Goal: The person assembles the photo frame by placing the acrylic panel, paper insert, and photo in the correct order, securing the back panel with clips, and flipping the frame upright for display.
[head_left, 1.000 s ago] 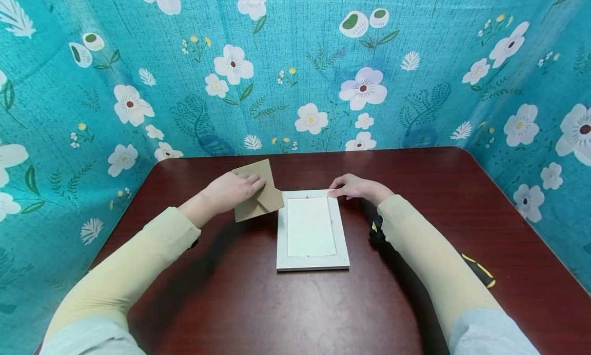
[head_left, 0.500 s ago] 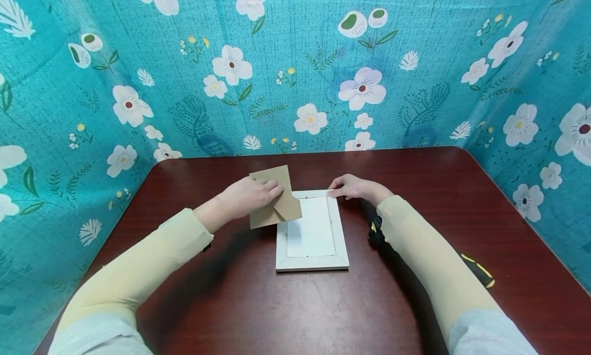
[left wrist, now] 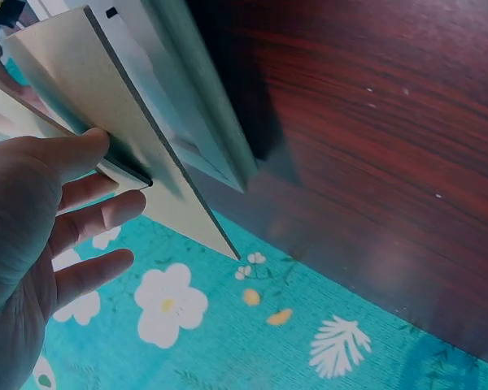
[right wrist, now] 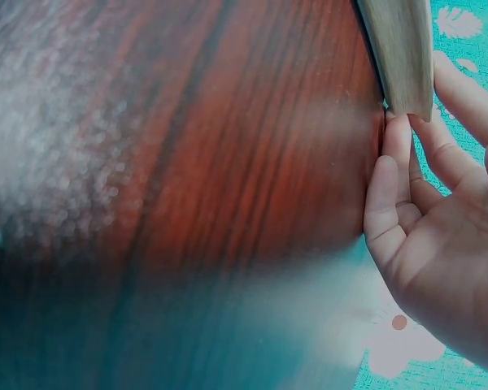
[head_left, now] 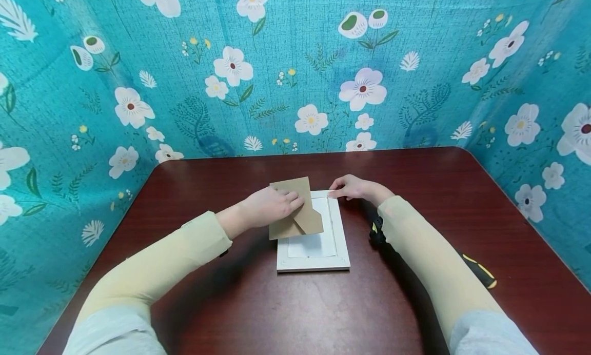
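A white picture frame (head_left: 314,264) lies on the table with a white sheet (head_left: 314,248) in its middle. Over its left part, my left hand (head_left: 272,207) holds a brown frame backing board (head_left: 295,185) slightly tilted, its folded stand (head_left: 308,222) facing up. In the left wrist view, the thumb of my left hand (left wrist: 24,219) pinches the stand against the fingers, and the board (left wrist: 81,65) hangs apart from the frame (left wrist: 179,89). My right hand (head_left: 353,186) grips the frame's far right corner; the right wrist view shows thumb and fingers around the frame edge (right wrist: 403,57).
A black-and-yellow handled tool (head_left: 480,272) lies at the right, partly hidden by my right forearm. Another black-and-yellow item (head_left: 377,231) shows beside the right sleeve. The dark red table (head_left: 406,165) meets a teal floral cloth (head_left: 277,62) at the back and sides.
My left hand has carried the backing board to the right and a little nearer, from beside the frame to over its left part. The right hand and frame have stayed in place.
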Available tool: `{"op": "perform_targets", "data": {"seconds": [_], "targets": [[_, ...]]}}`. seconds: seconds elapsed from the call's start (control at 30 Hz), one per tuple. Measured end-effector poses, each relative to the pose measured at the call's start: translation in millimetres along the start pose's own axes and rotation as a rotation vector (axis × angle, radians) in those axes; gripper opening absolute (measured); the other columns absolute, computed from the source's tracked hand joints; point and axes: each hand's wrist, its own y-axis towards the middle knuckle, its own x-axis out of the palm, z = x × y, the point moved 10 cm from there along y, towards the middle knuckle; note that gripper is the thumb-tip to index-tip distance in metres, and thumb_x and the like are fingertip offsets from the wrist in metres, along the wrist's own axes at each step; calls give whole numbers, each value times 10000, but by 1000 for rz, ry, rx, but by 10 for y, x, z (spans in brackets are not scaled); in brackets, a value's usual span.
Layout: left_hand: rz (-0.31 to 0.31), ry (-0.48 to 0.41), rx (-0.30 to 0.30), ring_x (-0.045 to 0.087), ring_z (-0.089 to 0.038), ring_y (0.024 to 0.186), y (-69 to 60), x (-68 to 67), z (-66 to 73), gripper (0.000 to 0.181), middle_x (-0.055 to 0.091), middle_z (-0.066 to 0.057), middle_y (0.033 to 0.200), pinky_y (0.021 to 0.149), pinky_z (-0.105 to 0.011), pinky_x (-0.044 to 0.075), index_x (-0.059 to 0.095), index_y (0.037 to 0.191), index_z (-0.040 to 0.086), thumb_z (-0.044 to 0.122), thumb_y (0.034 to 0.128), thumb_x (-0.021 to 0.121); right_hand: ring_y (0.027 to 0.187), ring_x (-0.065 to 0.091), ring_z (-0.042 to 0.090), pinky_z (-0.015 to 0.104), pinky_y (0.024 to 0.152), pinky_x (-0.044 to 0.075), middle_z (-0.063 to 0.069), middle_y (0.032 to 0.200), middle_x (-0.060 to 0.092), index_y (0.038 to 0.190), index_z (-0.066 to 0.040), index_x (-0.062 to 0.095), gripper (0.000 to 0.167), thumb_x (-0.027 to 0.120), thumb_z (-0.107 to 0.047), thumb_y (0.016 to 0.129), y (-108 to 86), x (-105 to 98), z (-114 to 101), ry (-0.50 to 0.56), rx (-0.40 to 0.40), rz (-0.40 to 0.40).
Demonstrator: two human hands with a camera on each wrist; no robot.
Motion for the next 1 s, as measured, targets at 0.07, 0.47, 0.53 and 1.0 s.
{"op": "perform_targets", "data": {"seconds": [0.07,0.47,0.53,1.0], "targets": [[26,4,13,643,-172,775,28,-27,28,296,630,-54,1041,639,-300,535,553,1229,76,37,938,594,846,503,228,303,725,464,102,1008,619,1089,-30,666,245,652,-226,942,5,-1,2,5,-1,-2],[17,34,60,638,-159,883,154,-48,200,355,616,-33,1137,625,-287,518,547,1303,81,38,951,565,823,509,215,293,715,466,92,1007,622,1108,-25,666,265,653,-231,942,9,2,-6,-18,1,9],[26,46,64,636,-157,854,171,-55,231,349,613,-28,1126,595,-290,511,547,1298,88,37,953,555,803,507,208,288,701,462,87,988,616,1104,-19,666,265,655,-227,941,13,3,-4,-14,0,9],[11,38,118,584,-104,828,338,-47,402,257,599,12,1023,585,-226,476,558,1221,128,63,973,543,793,501,195,290,691,460,60,934,603,1079,-7,662,238,650,-202,942,49,5,5,2,-17,-1]]}}
